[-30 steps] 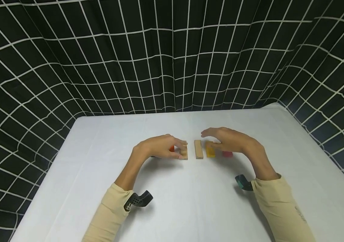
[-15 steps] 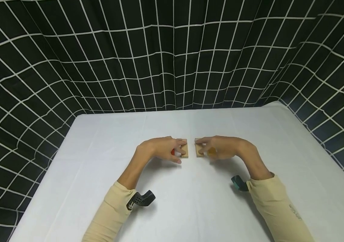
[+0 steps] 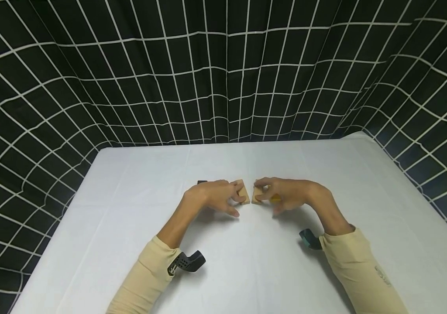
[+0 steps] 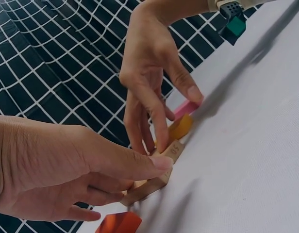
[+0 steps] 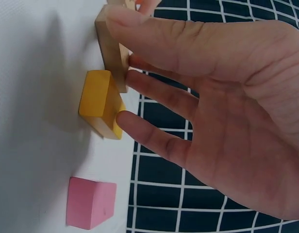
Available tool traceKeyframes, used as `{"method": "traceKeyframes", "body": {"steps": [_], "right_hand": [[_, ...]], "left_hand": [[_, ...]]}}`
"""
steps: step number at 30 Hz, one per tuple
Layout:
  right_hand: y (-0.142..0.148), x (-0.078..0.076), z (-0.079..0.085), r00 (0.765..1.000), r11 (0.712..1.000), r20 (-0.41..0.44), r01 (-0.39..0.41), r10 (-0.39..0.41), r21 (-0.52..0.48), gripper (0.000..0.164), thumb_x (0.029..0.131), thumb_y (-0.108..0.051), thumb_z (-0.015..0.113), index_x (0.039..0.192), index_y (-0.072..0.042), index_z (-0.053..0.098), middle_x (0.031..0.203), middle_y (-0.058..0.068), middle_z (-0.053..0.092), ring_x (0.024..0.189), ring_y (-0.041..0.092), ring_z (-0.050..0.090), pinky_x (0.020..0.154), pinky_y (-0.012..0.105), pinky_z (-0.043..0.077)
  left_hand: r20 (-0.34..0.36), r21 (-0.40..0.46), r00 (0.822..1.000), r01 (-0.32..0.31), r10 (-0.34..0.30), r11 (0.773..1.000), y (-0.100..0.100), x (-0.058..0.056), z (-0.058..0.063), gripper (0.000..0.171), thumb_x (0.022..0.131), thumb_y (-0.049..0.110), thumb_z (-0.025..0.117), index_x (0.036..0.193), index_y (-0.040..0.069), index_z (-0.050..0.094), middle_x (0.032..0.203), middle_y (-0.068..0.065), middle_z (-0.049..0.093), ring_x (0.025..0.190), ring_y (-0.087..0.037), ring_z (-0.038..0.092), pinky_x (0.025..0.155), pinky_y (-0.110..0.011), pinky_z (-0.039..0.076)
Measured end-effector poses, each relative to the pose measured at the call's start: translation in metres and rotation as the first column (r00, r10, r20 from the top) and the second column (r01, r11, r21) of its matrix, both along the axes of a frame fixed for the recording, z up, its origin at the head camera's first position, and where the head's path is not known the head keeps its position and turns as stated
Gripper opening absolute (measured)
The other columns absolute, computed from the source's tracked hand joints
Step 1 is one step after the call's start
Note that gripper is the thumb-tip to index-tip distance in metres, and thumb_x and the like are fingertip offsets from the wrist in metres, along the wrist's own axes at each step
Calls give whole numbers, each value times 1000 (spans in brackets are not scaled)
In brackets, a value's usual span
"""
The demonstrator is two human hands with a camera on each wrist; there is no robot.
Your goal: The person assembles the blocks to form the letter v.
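Two small wooden blocks lie at the table's middle in the head view, with their near ends angled toward each other. My left hand (image 3: pixel 216 194) reaches over the left wooden block (image 3: pixel 245 193), its fingertips resting on it and its thumb off to the near side. On the right wooden block (image 4: pixel 176 148), which carries printed digits, rest the fingertips of my right hand (image 3: pixel 288 192). Close beside that block stands a yellow block (image 5: pixel 94 94), partly under the right hand. A pink block (image 5: pixel 84 203) sits farther out. Below the left hand is an orange-red block (image 4: pixel 119 223).
A dark object (image 3: pixel 201 181) shows just behind the left hand. The white table (image 3: pixel 239 266) is enclosed by black curtains (image 3: pixel 149 65) with a white grid. Each sleeve cuff carries a wrist camera (image 3: pixel 192 261).
The right hand has come down onto the right wooden block. Both wooden blocks have swung so that their near ends are closer together. The left hand has shifted slightly right.
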State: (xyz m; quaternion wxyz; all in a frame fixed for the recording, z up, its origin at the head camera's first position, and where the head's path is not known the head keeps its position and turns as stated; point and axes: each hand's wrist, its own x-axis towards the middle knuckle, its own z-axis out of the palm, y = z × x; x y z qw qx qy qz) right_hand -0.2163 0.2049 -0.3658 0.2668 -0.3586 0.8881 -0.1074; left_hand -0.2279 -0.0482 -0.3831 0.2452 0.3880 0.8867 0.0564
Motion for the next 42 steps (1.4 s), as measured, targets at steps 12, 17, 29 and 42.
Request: {"method": "traceKeyframes", "body": {"steps": [12, 17, 29, 42], "right_hand": [[-3, -1, 0, 1000, 999, -9, -5, 5, 40, 66, 90, -17, 82, 151, -14, 57, 170, 22, 30, 157, 46, 29, 125, 63, 34], [-4, -1, 1, 1000, 999, -3, 2, -2, 42, 66, 90, -17, 82, 151, -13, 56, 170, 21, 29, 157, 45, 29, 125, 63, 35], [-7, -1, 1, 1000, 998, -6, 0, 0, 63, 65, 88, -22, 84, 149, -15, 59, 170, 21, 30, 157, 45, 28, 125, 64, 34], [-7, 1, -1, 1000, 996, -5, 9, -8, 85, 68, 87, -25, 85, 149, -16, 59, 169, 20, 31, 157, 44, 29, 125, 63, 35]], "left_hand": [[-50, -32, 999, 8, -10, 999, 6, 7, 3, 57, 95, 47, 74, 145, 22, 63, 157, -7, 48, 132, -28, 61, 112, -40, 52], [-68, -62, 998, 11, -15, 998, 7, 9, 6, 57, 96, 48, 73, 148, 26, 61, 150, -6, 50, 125, -30, 62, 114, -45, 50], [-55, -88, 998, -27, 22, 996, 8, 10, 6, 59, 97, 47, 72, 150, 26, 57, 175, -6, 27, 156, -26, 41, 132, -56, 27], [-48, -133, 998, -40, 33, 990, 11, 11, 7, 61, 98, 50, 70, 153, 29, 54, 176, -4, 24, 158, -23, 38, 131, -68, 17]]}}
